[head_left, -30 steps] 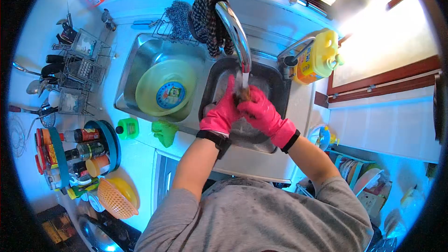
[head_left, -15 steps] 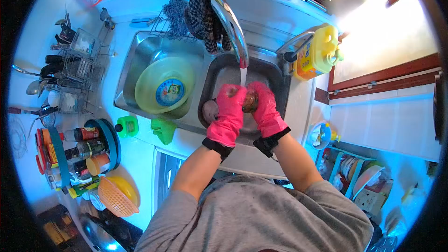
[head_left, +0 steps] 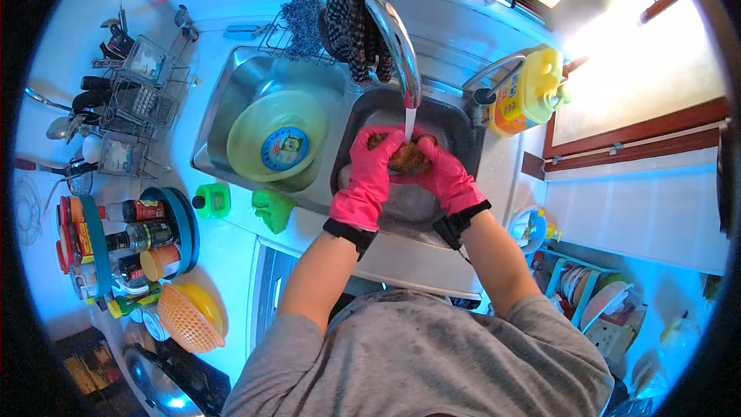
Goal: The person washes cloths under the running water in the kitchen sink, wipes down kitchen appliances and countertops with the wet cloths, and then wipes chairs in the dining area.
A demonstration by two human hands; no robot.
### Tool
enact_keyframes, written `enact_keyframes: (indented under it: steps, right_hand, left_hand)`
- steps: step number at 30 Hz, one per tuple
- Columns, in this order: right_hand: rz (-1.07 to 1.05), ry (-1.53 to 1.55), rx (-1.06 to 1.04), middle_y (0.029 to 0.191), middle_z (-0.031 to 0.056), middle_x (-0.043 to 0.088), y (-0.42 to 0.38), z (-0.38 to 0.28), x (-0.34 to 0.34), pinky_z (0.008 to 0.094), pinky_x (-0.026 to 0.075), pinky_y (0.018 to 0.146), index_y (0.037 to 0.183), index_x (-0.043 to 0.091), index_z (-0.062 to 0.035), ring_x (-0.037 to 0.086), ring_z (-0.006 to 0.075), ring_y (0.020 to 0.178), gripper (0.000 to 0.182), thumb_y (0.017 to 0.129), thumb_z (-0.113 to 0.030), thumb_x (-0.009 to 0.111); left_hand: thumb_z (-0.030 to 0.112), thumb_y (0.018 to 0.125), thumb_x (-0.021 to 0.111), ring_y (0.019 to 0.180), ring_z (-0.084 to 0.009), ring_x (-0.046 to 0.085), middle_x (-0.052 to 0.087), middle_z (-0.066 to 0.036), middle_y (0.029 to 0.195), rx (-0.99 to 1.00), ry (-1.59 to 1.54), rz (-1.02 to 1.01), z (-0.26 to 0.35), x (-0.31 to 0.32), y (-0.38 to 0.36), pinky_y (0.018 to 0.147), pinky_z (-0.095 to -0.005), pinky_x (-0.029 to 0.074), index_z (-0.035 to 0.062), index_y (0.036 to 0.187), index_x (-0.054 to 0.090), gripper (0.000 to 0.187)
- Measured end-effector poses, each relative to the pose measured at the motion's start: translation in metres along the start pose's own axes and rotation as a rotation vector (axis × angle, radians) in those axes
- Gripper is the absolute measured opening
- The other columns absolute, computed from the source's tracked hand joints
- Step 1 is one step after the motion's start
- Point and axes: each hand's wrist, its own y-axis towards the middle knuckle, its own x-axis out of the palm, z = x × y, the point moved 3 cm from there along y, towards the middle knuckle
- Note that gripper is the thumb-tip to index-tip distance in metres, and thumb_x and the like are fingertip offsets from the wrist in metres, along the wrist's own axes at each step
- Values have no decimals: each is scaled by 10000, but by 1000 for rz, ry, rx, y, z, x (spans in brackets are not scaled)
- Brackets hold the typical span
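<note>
Both my hands wear pink rubber gloves and are over the right sink basin [head_left: 351,120]. Between them is a brown, rough-looking lump [head_left: 409,159], whose kind I cannot make out. My left hand [head_left: 372,166] grips its left side, fingers curled over the top. My right hand [head_left: 441,172] closes on its right side. Water runs from the chrome faucet [head_left: 395,42] onto the lump and gloves. A dark checked cloth [head_left: 351,27] is draped over the faucet's base. Below my left hand, a pale rounded thing [head_left: 344,177] is mostly hidden.
In the left basin sits a pale green bowl [head_left: 247,135] with a blue round label. A yellow jug [head_left: 532,89] stands right of the faucet. A green cloth [head_left: 272,210] and green bottle [head_left: 212,201] lie left of the front edge. Bottles fill a rotating rack [head_left: 185,235].
My hands have spread slightly apart and turned the brown lump, so more of it shows. The camera view has shifted a little.
</note>
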Motion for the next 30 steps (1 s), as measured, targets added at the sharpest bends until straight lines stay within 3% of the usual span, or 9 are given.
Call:
enact_keyframes:
  steps: [5,7,9,12,17,19,23,25,30]
  right_hand:
    - [65,-433,-198,1253,120,545,12,-1,-20,431,461,949,1297,473,-99,555,280,1125,596,772,-179,743]
    - [177,-663,-349,1260,138,539,12,-9,-19,455,449,965,1262,511,-103,539,304,1153,564,752,-140,748]
    - [39,-1580,-775,1263,164,523,4,-20,3,497,429,975,1099,605,-97,498,354,1178,436,682,-77,729]
    - [-306,-2007,-752,1260,177,511,-5,-20,27,502,415,984,937,632,-82,463,396,1188,343,603,-62,707]
    - [-582,-1878,-932,1240,142,523,-25,-23,69,476,411,982,980,637,-91,477,396,1177,373,619,-34,707]
    - [-576,-1782,-943,1227,141,534,-27,-23,74,467,417,975,968,637,-85,489,383,1170,318,659,-51,706]
    - [225,-1307,-1075,1080,121,613,-25,-10,55,408,472,874,914,635,-77,583,286,1007,128,793,-89,678]
    - [572,-671,-796,935,64,642,-15,4,21,310,489,802,928,632,-48,611,167,862,131,885,-171,641]
    - [641,-220,-366,918,40,654,6,33,-53,295,493,790,968,634,-39,615,148,829,234,908,-263,601]
  left_hand:
    - [353,852,661,854,-171,587,597,-69,1013,125,168,29,-4,-9,14,755,-314,489,60,1162,537,445]
    - [490,893,558,897,-188,580,579,-79,1052,-282,195,-59,-12,-6,8,758,-318,492,67,1241,489,552]
    - [520,900,523,899,-189,582,584,-81,1042,-448,-34,-168,-2,1,3,764,-325,495,64,1227,500,561]
    - [551,910,482,882,-190,593,596,-77,1006,-681,-455,-365,-4,13,6,760,-323,505,63,1200,521,568]
    - [498,927,481,845,-168,606,617,-58,959,-745,-722,-509,-39,12,13,718,-285,514,61,1137,563,491]
    - [431,926,508,756,-157,611,622,-40,891,-464,-606,-379,-12,29,0,629,-271,507,64,1084,581,406]
    - [284,894,564,612,-145,601,635,-36,800,-503,-1035,-307,4,47,-2,529,-281,490,57,989,604,249]
    - [212,852,601,553,-164,589,614,-28,710,-269,-370,-67,1,35,-1,505,-289,487,45,905,614,176]
    - [205,801,626,601,-245,619,623,-97,691,155,390,172,-17,12,0,543,-348,487,36,799,609,170]
